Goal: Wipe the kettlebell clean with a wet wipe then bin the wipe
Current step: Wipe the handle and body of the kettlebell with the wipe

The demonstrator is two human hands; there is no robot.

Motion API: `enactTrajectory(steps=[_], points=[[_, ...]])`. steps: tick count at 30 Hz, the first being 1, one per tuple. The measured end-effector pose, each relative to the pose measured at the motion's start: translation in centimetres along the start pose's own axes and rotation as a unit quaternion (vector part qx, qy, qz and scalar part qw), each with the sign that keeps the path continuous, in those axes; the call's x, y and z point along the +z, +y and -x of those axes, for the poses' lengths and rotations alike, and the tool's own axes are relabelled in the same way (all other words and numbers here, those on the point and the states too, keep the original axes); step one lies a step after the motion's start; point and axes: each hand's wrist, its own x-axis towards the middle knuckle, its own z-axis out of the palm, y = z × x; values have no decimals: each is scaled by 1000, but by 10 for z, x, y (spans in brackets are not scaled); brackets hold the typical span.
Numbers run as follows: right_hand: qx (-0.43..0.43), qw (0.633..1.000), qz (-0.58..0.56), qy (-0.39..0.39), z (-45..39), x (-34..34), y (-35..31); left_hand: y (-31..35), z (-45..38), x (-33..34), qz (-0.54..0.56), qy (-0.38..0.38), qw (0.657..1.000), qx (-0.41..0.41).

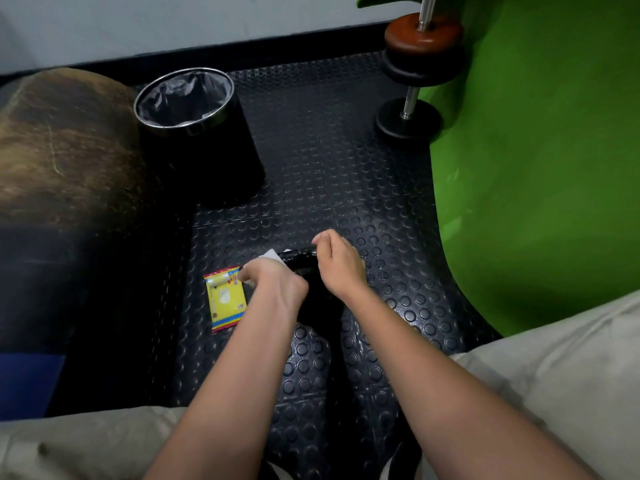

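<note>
Left hand (277, 282) is pinching the white wet wipe (272, 254) against the black kettlebell (313, 303) on the studded mat (346, 174); right hand (337, 263) is curling round its handle; yellow wipe packet (227, 298) is lying just left; lined black bin (194, 133) is standing beyond.

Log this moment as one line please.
left hand: wipe on kettlebell | right hand: grips handle | bin: open, behind
</note>
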Motion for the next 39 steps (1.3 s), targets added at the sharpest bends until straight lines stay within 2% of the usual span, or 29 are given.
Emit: enactTrajectory(steps=[3, 7, 11, 13, 15, 16, 18, 20, 21, 23, 25, 26, 27, 30, 34, 39], points=[[-1, 1000, -5, 4, -1, 1, -1, -13, 0, 4, 3, 22, 999, 26], [3, 1000, -10, 0, -1, 1, -1, -28, 12, 6, 15, -1, 999, 35], [0, 1000, -6, -6, -1, -1, 0, 1, -2, -3, 12, -34, 999, -20], [-4, 1000, -4, -11, -1, -2, 0, 22, -18, -7, -52, -11, 999, -11], [-4, 1000, -4, -18, -1, -3, 0, 41, -39, -13, -28, -17, 997, -70], [-3, 1000, -5, -21, 0, -4, 0, 45, -45, -16, 8, -34, 996, -81], [-3, 1000, -5, -23, 0, -4, -1, 51, -54, -20, 4, -61, 993, -97], [-2, 1000, -6, -24, 0, -4, -1, 52, -53, -21, 24, -48, 993, -109], [-2, 1000, -7, -23, 0, -4, -2, 50, -44, -19, 8, -14, 993, -113], [-2, 1000, -8, -18, 0, -2, -1, 40, -25, -8, 90, 2, 989, -115], [-2, 1000, -11, -11, -1, -1, -2, 26, 3, -5, 107, 47, 992, -50], [-1, 1000, -12, -10, 0, 0, -2, 15, 7, -2, 103, 30, 994, -13], [1, 1000, -14, -9, -1, 0, -2, 11, 13, 2, 69, 49, 996, -5], [5, 1000, -18, -10, -1, 0, -2, 0, -1, 7, 64, 57, 996, 22], [4, 1000, -21, -8, -1, -1, -2, -19, 3, 8, 35, -3, 999, 32], [1, 1000, -16, -8, -1, -2, -2, 9, 19, 4, 25, -30, 998, -53]])
